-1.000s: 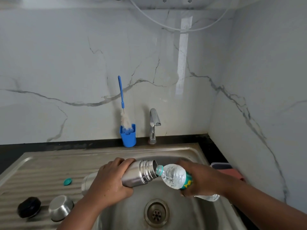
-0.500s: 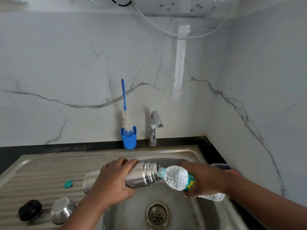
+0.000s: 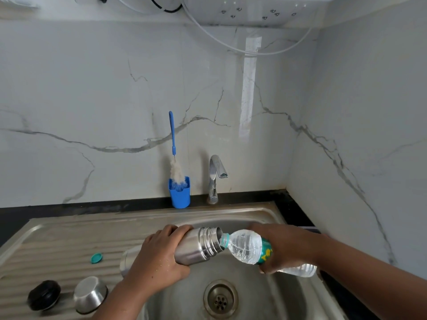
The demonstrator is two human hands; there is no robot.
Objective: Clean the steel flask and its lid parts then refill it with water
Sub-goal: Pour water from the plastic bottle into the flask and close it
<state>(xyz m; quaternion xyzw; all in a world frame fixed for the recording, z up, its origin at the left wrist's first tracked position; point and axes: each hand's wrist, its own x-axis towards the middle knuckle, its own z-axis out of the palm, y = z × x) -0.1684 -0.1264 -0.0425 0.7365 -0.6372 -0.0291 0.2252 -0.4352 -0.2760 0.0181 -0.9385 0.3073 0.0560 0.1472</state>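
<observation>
Landmark: the round steel sink drain (image 3: 220, 299). Directly above it, the tilted steel flask (image 3: 196, 247) and clear plastic water bottle (image 3: 251, 249) bar the way. Left of it, on the ribbed drainboard (image 3: 57, 245), a black round stopper (image 3: 44, 295), steel cup lid (image 3: 90, 294) and small teal bottle cap (image 3: 96, 258) take up room; bare ribs lie behind them.

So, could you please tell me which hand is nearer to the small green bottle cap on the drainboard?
Left. The left hand grips the flask just right of the green cap; the right hand is farther right.
</observation>
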